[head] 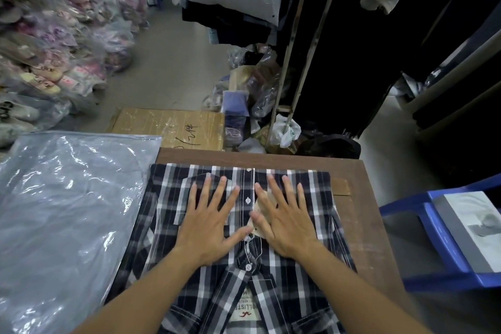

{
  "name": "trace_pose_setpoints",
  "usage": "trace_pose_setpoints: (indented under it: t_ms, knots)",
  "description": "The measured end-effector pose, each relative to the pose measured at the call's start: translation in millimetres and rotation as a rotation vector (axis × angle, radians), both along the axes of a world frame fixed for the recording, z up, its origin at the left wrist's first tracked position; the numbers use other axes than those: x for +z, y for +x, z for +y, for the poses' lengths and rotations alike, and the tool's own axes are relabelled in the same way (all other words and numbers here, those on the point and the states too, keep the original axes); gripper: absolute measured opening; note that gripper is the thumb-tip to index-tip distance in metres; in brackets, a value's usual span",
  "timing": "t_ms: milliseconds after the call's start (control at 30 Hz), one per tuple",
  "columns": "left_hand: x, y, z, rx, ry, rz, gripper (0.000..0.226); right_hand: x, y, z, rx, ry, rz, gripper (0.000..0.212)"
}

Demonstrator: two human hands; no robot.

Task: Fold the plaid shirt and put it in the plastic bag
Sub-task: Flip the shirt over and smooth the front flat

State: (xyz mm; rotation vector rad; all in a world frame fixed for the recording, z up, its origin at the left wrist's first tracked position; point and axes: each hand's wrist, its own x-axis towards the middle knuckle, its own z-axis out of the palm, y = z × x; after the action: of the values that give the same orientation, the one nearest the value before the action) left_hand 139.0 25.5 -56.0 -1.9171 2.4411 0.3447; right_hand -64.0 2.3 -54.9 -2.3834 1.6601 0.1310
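Observation:
A dark navy and white plaid shirt (303, 198) lies folded into a rectangle on the brown wooden table (363, 214), button placket up, collar toward me. My left hand (208, 221) rests flat on the shirt's left half over a chest pocket, fingers spread. My right hand (284, 218) lies flat on the right half, partly covering a beige paper tag (257, 211). Neither hand grips anything. A large clear plastic bag (67, 211) lies flat to the left of the shirt, its edge touching the shirt's left side.
A cardboard box (168, 127) stands beyond the table's far edge. A blue plastic stool (433, 230) holding a grey and white box sits to the right. Piles of bagged clothes fill the left floor. Dark hanging garments and a metal rack stand at the back right.

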Motion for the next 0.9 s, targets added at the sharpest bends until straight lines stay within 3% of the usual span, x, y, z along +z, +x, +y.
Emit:
trace_pose_setpoints:
  t_ms: [100, 200, 300, 433, 500, 733, 900]
  knots:
    - [3.5, 1.2, -2.3, -0.007, 0.036, -0.021, 0.089, 1.6, -2.5, -1.5, 0.007, 0.025, 0.002, 0.068]
    - [17.7, 3.8, 2.5, -0.030, 0.068, 0.081, 0.094, 9.5, -13.9, 3.2, -0.111, -0.035, -0.066, 0.070]
    - [34.0, 15.4, 21.1, -0.171, 0.168, 0.062, 0.111, 21.6, -39.4, 18.4, -0.488, -0.168, -0.136, 0.061]
    - [38.1, 33.2, 41.0, -0.285, 0.350, -0.045, 0.128, 36.0, -75.4, 46.2, -0.930, 0.034, -0.316, 0.059]
    - [32.9, 34.2, 42.3, -0.287, 0.370, -0.044, 0.133, 39.9, -83.8, 55.3, -0.974, 0.145, -0.388, 0.061]
    - [32.7, 21.9, 34.4, -0.311, 0.408, -0.049, 0.136, 62.2, -91.7, 67.6, -1.051, 0.417, -0.644, 0.023]
    - [30.4, -9.3, 24.9, -0.321, 0.390, -0.054, 0.137, 115.9, -104.3, 65.0, -1.003, 0.262, -0.749, 0.017]
